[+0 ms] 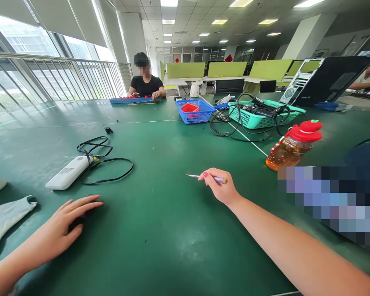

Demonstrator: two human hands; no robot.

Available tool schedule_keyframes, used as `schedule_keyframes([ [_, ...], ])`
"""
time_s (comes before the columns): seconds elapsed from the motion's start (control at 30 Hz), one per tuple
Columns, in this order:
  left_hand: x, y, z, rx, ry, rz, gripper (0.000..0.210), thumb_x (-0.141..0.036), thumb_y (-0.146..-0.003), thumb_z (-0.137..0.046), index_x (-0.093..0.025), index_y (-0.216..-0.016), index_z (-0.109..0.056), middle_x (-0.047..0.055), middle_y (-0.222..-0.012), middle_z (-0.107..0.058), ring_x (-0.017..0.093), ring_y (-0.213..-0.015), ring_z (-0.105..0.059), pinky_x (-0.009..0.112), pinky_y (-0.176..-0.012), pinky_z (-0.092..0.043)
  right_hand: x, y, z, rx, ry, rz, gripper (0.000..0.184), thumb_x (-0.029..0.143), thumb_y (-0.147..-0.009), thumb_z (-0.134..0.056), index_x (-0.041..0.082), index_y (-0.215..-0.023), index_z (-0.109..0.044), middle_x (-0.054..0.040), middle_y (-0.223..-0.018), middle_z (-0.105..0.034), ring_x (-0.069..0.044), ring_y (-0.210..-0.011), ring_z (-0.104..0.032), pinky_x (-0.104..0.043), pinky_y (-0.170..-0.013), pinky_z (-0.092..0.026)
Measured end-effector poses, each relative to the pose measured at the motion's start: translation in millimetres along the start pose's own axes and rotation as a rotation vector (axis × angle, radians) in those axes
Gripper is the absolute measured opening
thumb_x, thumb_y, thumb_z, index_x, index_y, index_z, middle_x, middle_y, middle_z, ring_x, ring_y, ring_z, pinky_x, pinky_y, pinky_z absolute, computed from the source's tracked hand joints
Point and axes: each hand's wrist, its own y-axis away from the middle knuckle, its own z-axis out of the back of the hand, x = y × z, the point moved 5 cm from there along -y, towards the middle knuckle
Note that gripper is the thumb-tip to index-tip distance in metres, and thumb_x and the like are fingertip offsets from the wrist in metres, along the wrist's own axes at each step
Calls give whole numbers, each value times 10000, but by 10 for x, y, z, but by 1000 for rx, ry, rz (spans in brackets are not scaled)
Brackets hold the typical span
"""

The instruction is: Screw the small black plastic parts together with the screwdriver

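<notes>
In the head view, a glossy green table (151,230) fills the lower frame, with windows (27,35) at upper left and lime-green partitions (185,70) at upper centre-right. Just right of centre, the right hand (219,186) grips a slender tool (218,179), its pale, thin tip pointing left, its handle purplish with a tan end; at lower left, the left hand (66,224) is palm down, fingers extended.

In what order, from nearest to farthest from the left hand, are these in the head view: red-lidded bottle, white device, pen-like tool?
1. White device: just ahead of the left hand, on the left side.
2. Pen-like tool: near the middle, in the right hand.
3. Red-lidded bottle: on the right side.
</notes>
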Motion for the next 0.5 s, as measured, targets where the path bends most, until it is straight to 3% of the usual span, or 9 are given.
schedule_keyframes([
  [0.07,177,68,66,-69,8,99,540,-399,-873,-515,-685,-1298,-346,-283,-1473,-393,277,-1275,-513,584,-1115,-376,-3,0,0,-1,5,1,398,419,-940,-473,213,-688,-701,-12,-569,-616,-160,-608,-613,-277,-578,-489],
  [0.13,253,99,107,-124,-10,153,500,-469,-860,-562,-683,-1275,-383,-270,-1412,-479,274,-1246,-532,561,-1116,-387,-8,0,0,-3,13,-1,401,423,-941,-471,215,-688,-704,-11,-563,-612,-161,-611,-614,-277,-580,-488],
  [0.3,192,62,120,-168,-43,192,234,-577,-864,-501,-569,-1061,-628,-215,-1139,-674,240,-1118,-606,503,-1082,-443,-12,5,1,-20,31,1,394,408,-940,-474,219,-682,-704,-10,-565,-612,-161,-619,-617,-280,-595,-490],
  [0.43,146,40,143,-208,-30,236,209,-564,-882,-474,-572,-1042,-607,-232,-1132,-653,220,-1084,-614,450,-1051,-456,20,10,3,-28,27,43,363,359,-934,-484,217,-676,-696,-6,-565,-621,-155,-603,-610,-277,-588,-486],
  [0.5,233,87,188,-265,-45,327,209,-560,-877,-486,-573,-1064,-578,-241,-1184,-617,205,-1011,-625,426,-993,-477,34,10,1,-28,26,56,351,338,-929,-489,219,-666,-689,-6,-575,-634,-153,-598,-610,-275,-583,-485],
])
